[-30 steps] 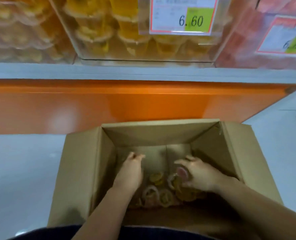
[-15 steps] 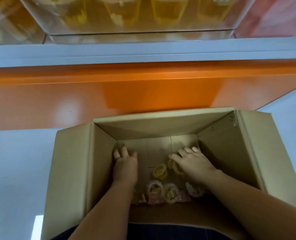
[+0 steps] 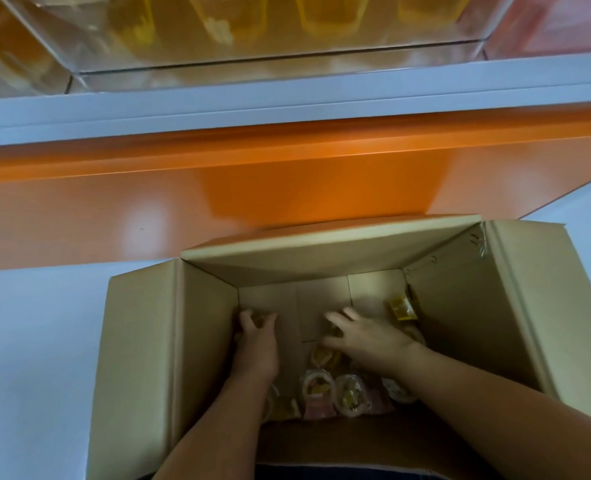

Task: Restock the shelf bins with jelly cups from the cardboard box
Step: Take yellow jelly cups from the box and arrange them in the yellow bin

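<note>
Lying loose along the near edge and right side of the box [image 3: 141,358], the jelly cups [image 3: 351,393] are running low. The left hand [image 3: 256,344] is curling round a jelly cup [image 3: 260,320] in the far-left corner; the right hand [image 3: 366,336] is spreading over others. Gathering several before lifting should be saving trips to the bins [image 3: 252,36] above.

A person's two forearms [image 3: 488,414] show bare along their whole visible length, from the near edge of the frame to the wrists. The hands, left hand [image 3: 257,346] and right hand [image 3: 368,337], are bare as well, their fingers softened by blur. Between the arms at the near edge lies a strip of dark navy clothing [image 3: 339,474], its cut impossible to tell.
</note>
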Demonstrator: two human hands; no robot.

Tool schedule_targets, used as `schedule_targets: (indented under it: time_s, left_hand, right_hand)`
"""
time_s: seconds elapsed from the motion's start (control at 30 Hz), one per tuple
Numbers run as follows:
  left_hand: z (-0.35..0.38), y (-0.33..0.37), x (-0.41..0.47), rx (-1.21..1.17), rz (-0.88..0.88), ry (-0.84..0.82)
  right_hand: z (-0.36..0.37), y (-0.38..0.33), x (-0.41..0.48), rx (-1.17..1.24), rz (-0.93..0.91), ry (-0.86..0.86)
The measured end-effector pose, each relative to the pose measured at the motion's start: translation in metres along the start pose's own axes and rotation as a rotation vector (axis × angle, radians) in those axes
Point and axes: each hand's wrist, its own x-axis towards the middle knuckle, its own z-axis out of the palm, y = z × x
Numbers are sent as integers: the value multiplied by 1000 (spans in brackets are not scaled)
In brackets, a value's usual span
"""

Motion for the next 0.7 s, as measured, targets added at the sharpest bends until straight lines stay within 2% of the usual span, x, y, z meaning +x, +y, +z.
schedule_targets:
  time_s: [0.13, 0.4, 0.53, 0.7]
  left_hand:
    - [0, 1, -2, 43, 71, 26]
    - [-8, 10, -8, 19, 140, 124]
    - [-19, 20, -20, -84, 236, 102]
    - [-47, 29, -57, -271, 415, 113]
  right_hand:
    - [7, 1, 2, 40, 32, 44]
    - [6, 7, -1, 429, 183, 213]
    - [-9, 3, -15, 552, 209, 292]
    - [-34, 1, -56, 587, 197, 393]
